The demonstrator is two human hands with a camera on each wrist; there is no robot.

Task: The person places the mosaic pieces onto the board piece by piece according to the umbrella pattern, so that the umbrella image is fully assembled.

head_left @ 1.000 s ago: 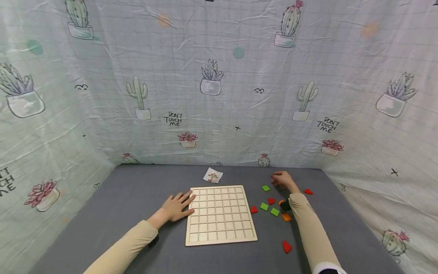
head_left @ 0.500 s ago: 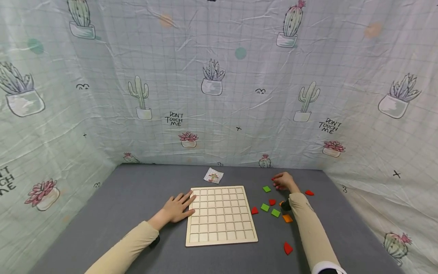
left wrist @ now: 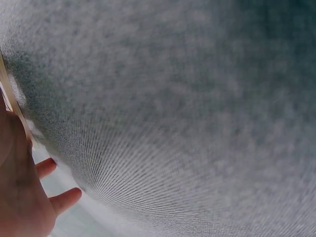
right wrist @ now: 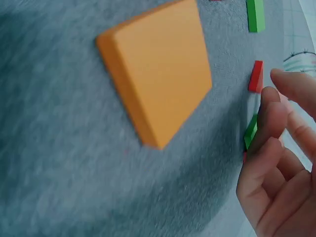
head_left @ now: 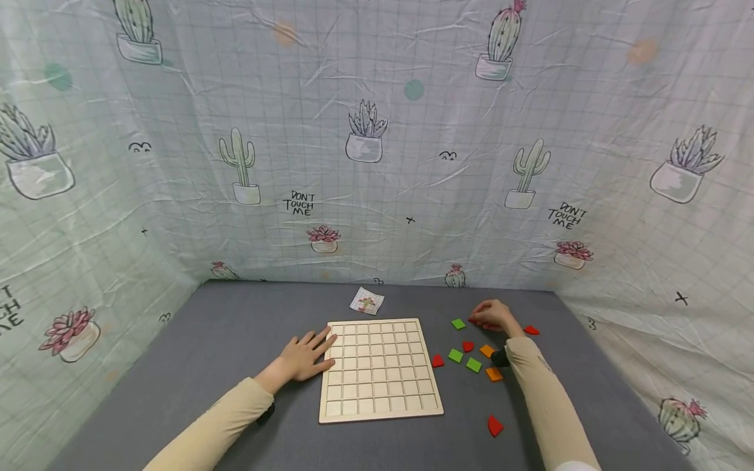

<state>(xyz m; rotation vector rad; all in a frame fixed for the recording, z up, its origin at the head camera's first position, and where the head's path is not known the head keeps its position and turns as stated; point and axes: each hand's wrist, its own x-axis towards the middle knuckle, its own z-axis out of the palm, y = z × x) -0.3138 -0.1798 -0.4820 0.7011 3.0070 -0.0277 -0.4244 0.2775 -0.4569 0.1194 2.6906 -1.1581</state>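
Note:
My left hand lies spread at the left edge of a pale wooden grid board, its fingertips resting on the rim. Part of that hand shows at the lower left of the left wrist view. Beyond the board's right side, my right hand is low over the table, with a small red tile at its fingertips. Thumb and fingers are bent around it, and they hide most of the tile. A green tile lies just left of those fingertips. In the right wrist view, an orange tile fills the near part.
Between board and right forearm lie green tiles, red tiles and orange tiles. One red tile sits nearer the front, another red tile right of the right hand. A patterned card lies behind the board. Cactus-print cloth hangs around the grey table.
My right hand has drawn back slightly toward me, with the red tile at its fingertips moving along. The orange tile by the wrist is more exposed. My left hand stays on the board.

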